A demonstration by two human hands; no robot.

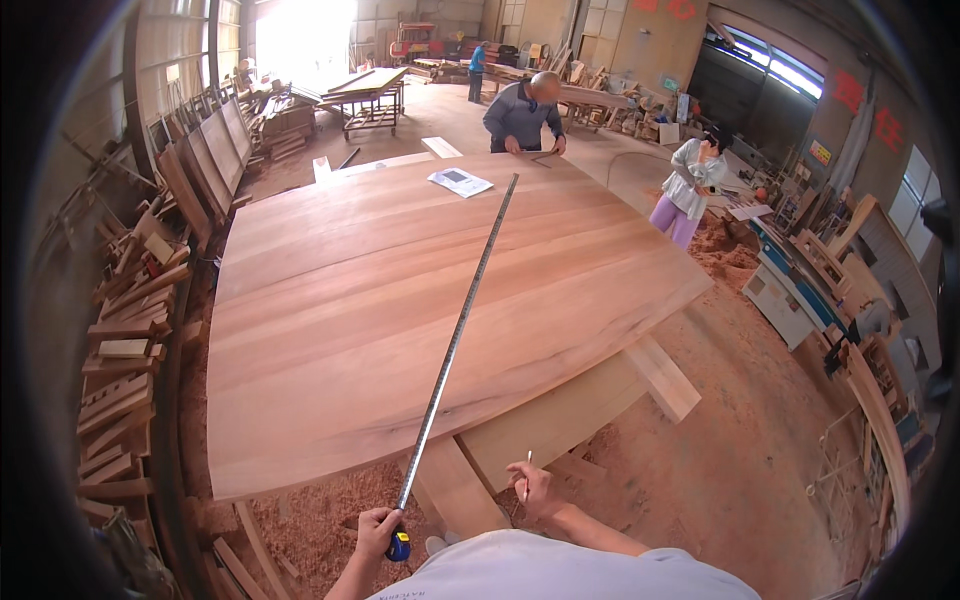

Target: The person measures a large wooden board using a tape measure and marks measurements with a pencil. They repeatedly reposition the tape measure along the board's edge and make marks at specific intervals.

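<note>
- Left hand (377, 528): closed around the case of a tape measure (398, 546), a blue and yellow body held just off the near edge of the tabletop (330, 330).
- Tape blade (460, 330): a long metal strip running from the case up and to the right, lying across the tabletop to a point close to its far edge.
- Right hand (532, 488): fingers pinched on a pencil (527, 463), a thin pale stick pointing upward. The hand hovers below the near edge of the tabletop, above a pale support plank (545, 420).
- Hand spacing: the two hands are apart, one on each side of the blade's near end.
- Tabletop: a very large panel of reddish-brown boards joined edge to edge, resting on pale planks that jut out at its right corner.
- Paper (460, 181): a white sheet lying on the far part of the tabletop, left of the blade's end.
- A person in a grey top (522, 115) leans over the far edge with both hands on the wood.
- A person in a white top (690, 180) stands off the right far corner.
- Floor (720, 470): covered with reddish sawdust.
- Stacked boards (130, 340) line the left wall.
</note>
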